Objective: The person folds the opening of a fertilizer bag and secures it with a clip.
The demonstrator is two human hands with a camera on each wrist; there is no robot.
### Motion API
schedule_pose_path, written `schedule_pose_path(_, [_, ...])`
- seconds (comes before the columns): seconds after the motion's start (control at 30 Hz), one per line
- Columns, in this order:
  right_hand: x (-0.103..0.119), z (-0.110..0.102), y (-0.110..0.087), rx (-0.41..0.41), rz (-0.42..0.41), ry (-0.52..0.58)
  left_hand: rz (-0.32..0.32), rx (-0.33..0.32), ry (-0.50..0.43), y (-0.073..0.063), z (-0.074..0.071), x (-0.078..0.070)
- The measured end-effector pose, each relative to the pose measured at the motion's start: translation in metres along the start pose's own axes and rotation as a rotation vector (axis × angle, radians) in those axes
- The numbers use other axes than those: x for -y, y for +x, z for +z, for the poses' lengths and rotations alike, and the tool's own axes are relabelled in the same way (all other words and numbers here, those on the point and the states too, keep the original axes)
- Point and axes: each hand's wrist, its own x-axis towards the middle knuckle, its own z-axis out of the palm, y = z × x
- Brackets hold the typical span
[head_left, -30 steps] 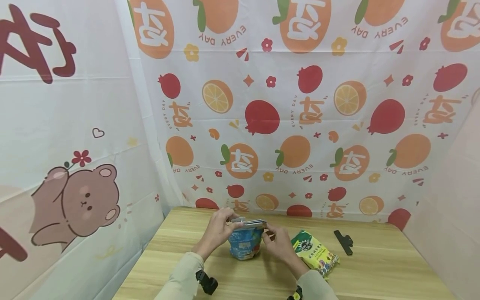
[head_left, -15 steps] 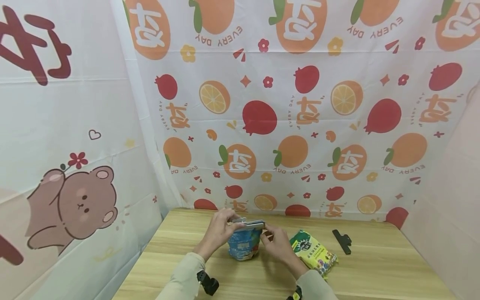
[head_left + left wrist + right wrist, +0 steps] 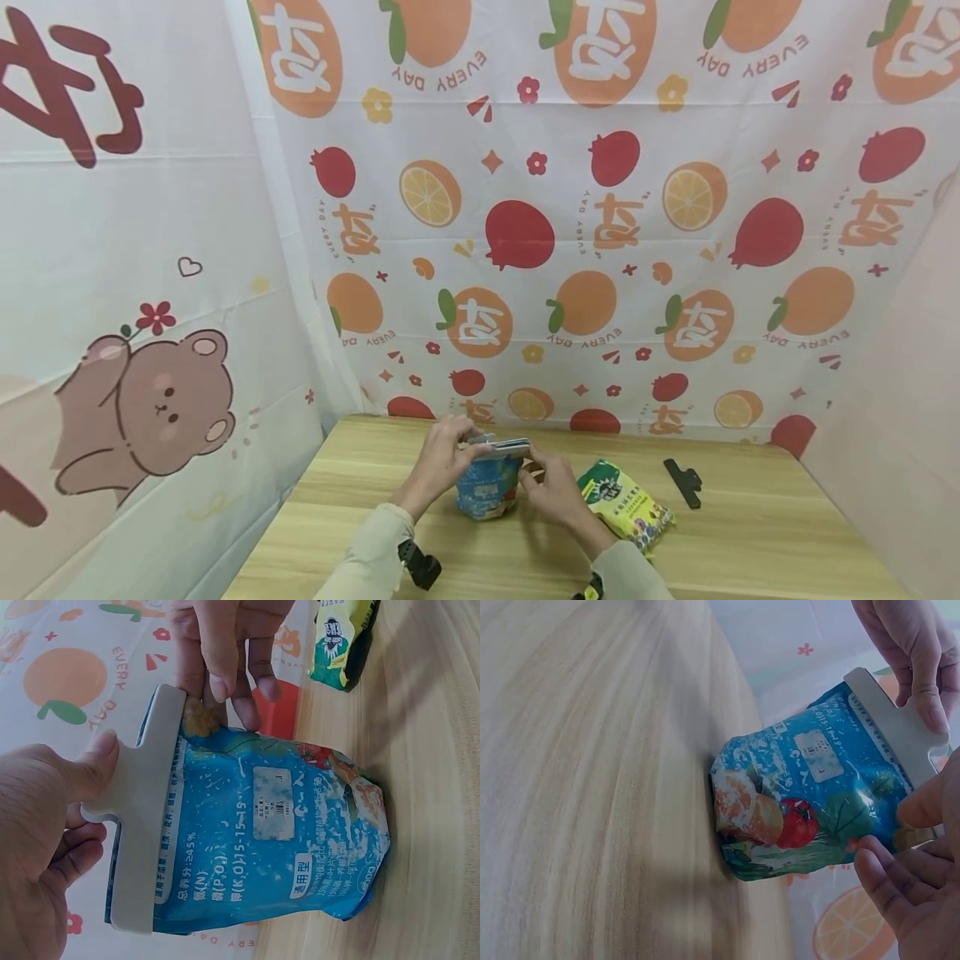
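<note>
A blue plastic fertilizer bag (image 3: 487,490) stands upright on the table, with vegetables printed on its front (image 3: 802,787). Across its top edge lies a light grey bag clip (image 3: 150,802). My left hand (image 3: 441,460) holds the clip by its handle, thumb on the near side (image 3: 94,769). At the opposite end of the clip, my right hand (image 3: 557,492) pinches the bag's upper corner between thumb and fingers. In the right wrist view that thumb (image 3: 926,806) presses close beside the clip's end.
To the right of the bag lies a yellow and green packet (image 3: 630,510), partly behind the right forearm. Farther right is a black bag clip (image 3: 684,483) on the wooden table (image 3: 757,533). A fruit-printed cloth (image 3: 570,217) hangs behind the table.
The head view has shifted slightly. Both hands keep their places on the clip and the bag's corner.
</note>
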Motion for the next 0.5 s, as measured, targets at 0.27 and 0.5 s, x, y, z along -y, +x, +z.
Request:
schedule_pose_path(0.27, [0.0026,0.0013,-0.0009,0.010,0.032,-0.007,0.030,0.000,0.008,0.0002,0.0003,-0.0029])
schedule_pose_path(0.5, [0.0015,0.0033,-0.0022,0.014,0.008,0.022,0.047,-0.004,0.016,-0.0014,0.0013,-0.0032])
